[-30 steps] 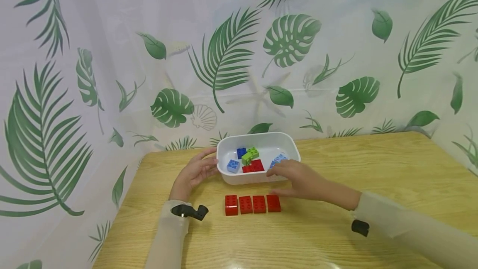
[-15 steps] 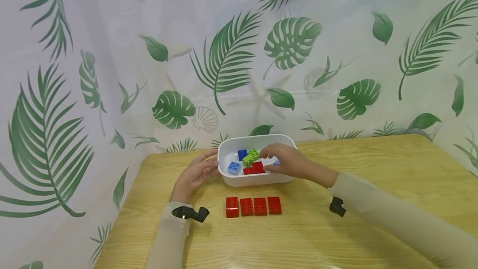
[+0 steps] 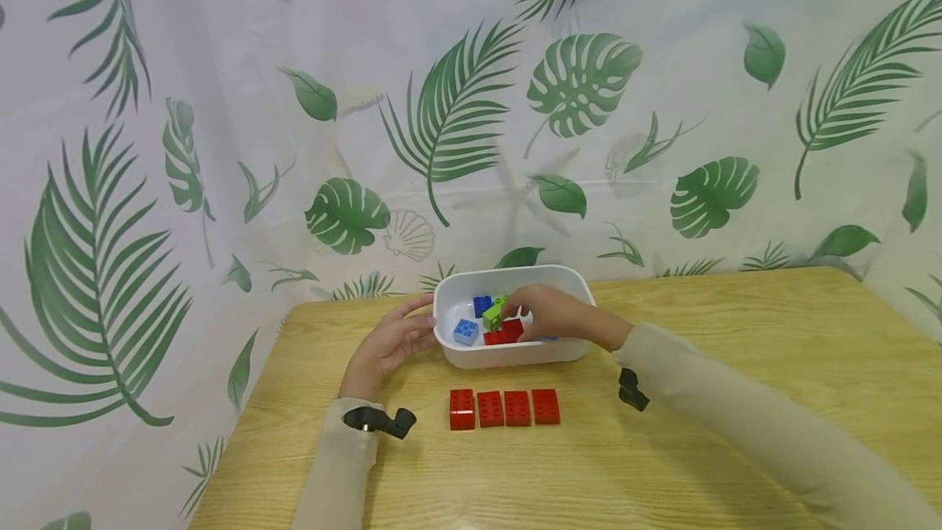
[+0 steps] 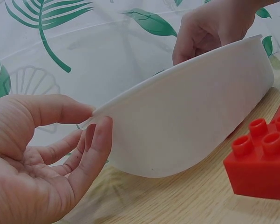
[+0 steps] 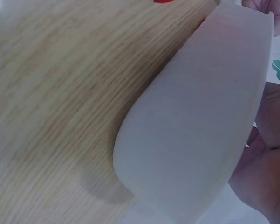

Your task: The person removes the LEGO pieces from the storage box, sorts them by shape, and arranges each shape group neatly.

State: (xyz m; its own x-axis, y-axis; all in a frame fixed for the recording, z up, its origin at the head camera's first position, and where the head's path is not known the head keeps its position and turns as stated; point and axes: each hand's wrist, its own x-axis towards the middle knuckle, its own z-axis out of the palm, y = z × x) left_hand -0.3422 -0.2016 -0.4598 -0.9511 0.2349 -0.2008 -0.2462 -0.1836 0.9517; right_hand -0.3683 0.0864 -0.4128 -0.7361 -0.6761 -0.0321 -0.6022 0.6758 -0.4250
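Observation:
A white plastic tub (image 3: pixel 515 357) holds toy building bricks. At its left end my left hand (image 3: pixel 395 339) grips the rim, thumb and fingertips meeting the wall (image 4: pixel 186 102) in the left wrist view. My right hand (image 3: pixel 553 313) reaches down inside with bent fingers, over the green bricks (image 3: pixel 491 318) and red bricks (image 3: pixel 500 337). What its fingertips hold is hidden; the tub wall (image 5: pixel 186 116) blocks them in the right wrist view. Also inside lie a light blue brick (image 3: pixel 466 332) and a dark blue brick (image 3: pixel 482 306).
Several red bricks stand in a row on the wooden table (image 3: pixel 589 464) before the tub; the leftmost brick (image 3: pixel 462 409) looks taller than the brick at the right end (image 3: pixel 546 406). A leaf-patterned curtain (image 3: pixel 471 129) hangs close behind the tub.
My right hand has gone from the tub's near rim, beside the rightmost red brick, leftward into the tub over the green and red bricks. The left hand stays at the tub's left end.

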